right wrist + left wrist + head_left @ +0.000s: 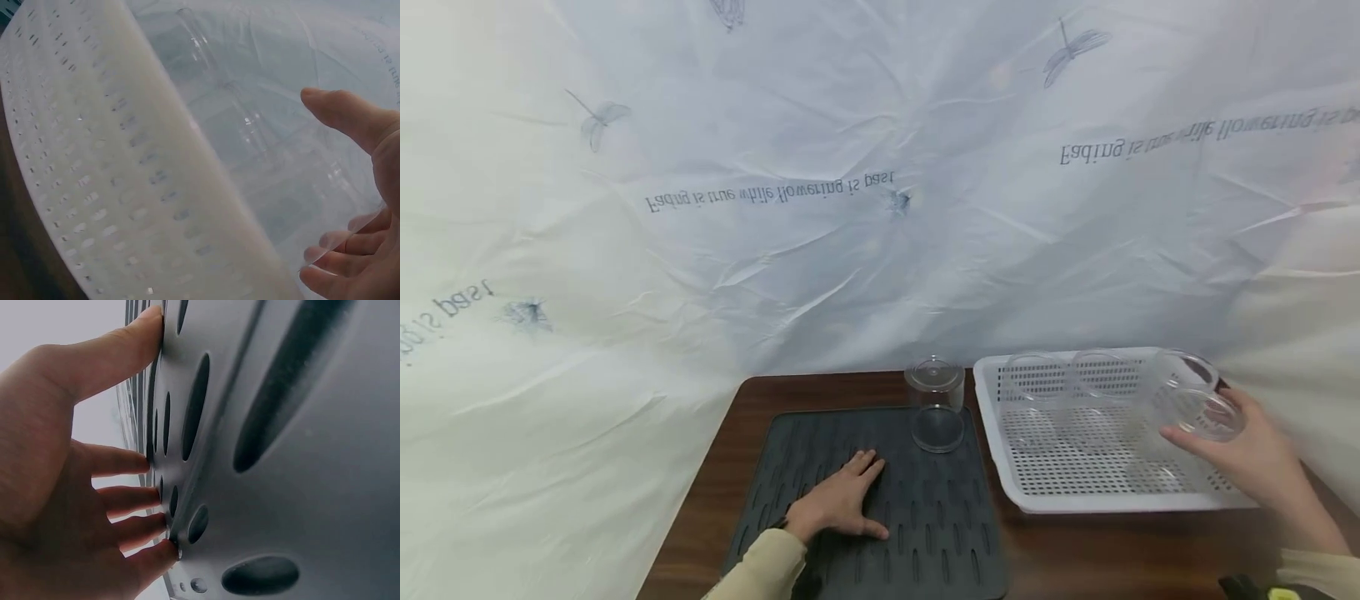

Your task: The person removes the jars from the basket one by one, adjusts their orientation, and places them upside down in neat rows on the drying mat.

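My left hand (841, 500) rests on a dark grey drying mat (928, 508), fingers and thumb spread; in the left wrist view its fingertips touch the slotted surface (300, 512). A clear cup (936, 408) stands at the mat's far right corner, apparently upside down. Over the right end of a white perforated basket (1120, 502), my right hand (1258, 450) holds another clear cup (1213, 417), thumb on the near side and fingers round the far side. In the right wrist view, transparent walls blend with the backdrop beside the fingers (350, 262).
More clear cups (1033, 379) are in the basket, along its back side. The brown wooden table (700, 517) shows around the mat and in front of the basket. A pale printed sheet (820, 275) hangs behind the table. A dark and yellow object (1283, 593) is at the bottom right.
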Tool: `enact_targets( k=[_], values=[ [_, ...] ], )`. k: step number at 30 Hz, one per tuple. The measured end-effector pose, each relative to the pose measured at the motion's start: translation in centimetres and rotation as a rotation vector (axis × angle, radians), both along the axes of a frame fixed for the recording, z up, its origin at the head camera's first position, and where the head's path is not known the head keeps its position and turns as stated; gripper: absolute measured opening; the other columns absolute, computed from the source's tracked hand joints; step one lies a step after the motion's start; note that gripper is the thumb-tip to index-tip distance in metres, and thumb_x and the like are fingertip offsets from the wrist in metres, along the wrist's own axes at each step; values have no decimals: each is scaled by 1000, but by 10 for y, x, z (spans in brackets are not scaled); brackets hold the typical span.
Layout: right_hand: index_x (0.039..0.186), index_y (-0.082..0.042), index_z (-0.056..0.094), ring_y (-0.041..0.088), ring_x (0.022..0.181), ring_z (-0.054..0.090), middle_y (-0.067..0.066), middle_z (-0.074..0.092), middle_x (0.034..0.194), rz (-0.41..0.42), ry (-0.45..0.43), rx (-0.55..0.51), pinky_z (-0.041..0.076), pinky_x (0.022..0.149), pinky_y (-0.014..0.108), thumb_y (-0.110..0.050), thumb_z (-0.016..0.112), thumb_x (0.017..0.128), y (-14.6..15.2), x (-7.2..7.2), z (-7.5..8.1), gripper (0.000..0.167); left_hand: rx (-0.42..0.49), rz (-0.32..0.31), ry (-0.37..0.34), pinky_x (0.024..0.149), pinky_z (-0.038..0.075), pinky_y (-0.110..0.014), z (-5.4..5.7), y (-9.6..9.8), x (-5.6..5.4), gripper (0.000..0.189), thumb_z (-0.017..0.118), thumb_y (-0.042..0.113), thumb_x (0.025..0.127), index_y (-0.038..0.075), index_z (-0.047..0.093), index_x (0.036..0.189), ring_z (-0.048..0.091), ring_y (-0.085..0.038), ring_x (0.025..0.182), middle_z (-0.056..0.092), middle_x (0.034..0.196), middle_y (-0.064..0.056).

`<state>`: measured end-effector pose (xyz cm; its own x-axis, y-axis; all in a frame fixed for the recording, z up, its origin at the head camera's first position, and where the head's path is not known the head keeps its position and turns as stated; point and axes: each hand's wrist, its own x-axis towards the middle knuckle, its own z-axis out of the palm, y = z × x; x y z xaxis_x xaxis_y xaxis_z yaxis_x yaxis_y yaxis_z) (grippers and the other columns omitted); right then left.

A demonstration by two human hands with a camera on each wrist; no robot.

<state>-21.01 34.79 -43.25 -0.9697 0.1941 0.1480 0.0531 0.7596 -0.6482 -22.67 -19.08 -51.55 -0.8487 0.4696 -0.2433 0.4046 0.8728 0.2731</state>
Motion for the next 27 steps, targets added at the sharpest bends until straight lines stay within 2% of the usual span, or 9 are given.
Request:
enact_targets(
  k=[3,5,8,9,12,15,21,25,27],
  values=[
    [150,13,2,65,116,37,48,28,140,30,-7,-60,48,74,63,-45,73,86,-3,2,-7,112,-19,16,-10,112,34,-53,2,-3,0,107,73,68,72,15,29,155,20,-32,149,21,162,-11],
    [150,14,7,63,114,40,46,34,137,30,-1,-78,48,72,60,-43,73,86,-5,4,-12,108,-20,13,-18,112,34,-52,4,-4,0,107,72,68,72,16,29,155,19,-31,149,21,162,-10],
    [149,13,15,59,110,47,43,40,134,36,11,-67,51,66,41,-41,74,86,-5,6,-17,103,-13,2,-25,112,35,-53,5,-5,1,107,71,69,72,16,29,155,20,-32,149,21,162,-11],
    [149,12,16,58,110,48,42,41,134,38,12,-56,50,66,40,-42,75,85,-6,6,-19,102,-12,2,-24,111,35,-53,4,-5,2,107,71,69,72,16,29,155,21,-32,149,21,162,-11],
    [147,13,21,55,109,50,39,43,134,45,12,-26,49,67,39,-44,75,84,-8,3,-20,100,-8,13,-22,111,35,-54,3,-7,5,106,72,68,72,16,30,154,22,-33,148,22,161,-11],
    [144,14,23,55,111,48,39,42,135,39,-2,-14,47,70,48,-46,75,83,-8,1,-20,100,4,24,-32,111,35,-54,0,-8,7,105,72,67,73,15,31,154,22,-33,148,23,161,-12],
    [138,12,32,53,107,51,37,47,132,31,7,21,41,64,33,-46,76,83,-3,5,-19,91,28,8,-31,111,35,-55,-4,-5,7,106,71,69,73,15,30,154,22,-34,148,23,161,-12],
    [137,9,34,53,108,49,35,47,133,7,7,25,42,69,47,-48,75,83,-2,7,-17,89,17,6,-9,110,36,-54,-2,-2,4,107,72,69,72,16,30,154,22,-33,148,23,161,-11],
    [136,8,36,52,107,49,35,49,132,-9,17,35,41,70,49,-49,75,83,-2,8,-16,87,15,6,-5,110,36,-54,-2,-1,2,107,72,69,72,16,30,154,22,-33,148,23,161,-11]
  ],
)
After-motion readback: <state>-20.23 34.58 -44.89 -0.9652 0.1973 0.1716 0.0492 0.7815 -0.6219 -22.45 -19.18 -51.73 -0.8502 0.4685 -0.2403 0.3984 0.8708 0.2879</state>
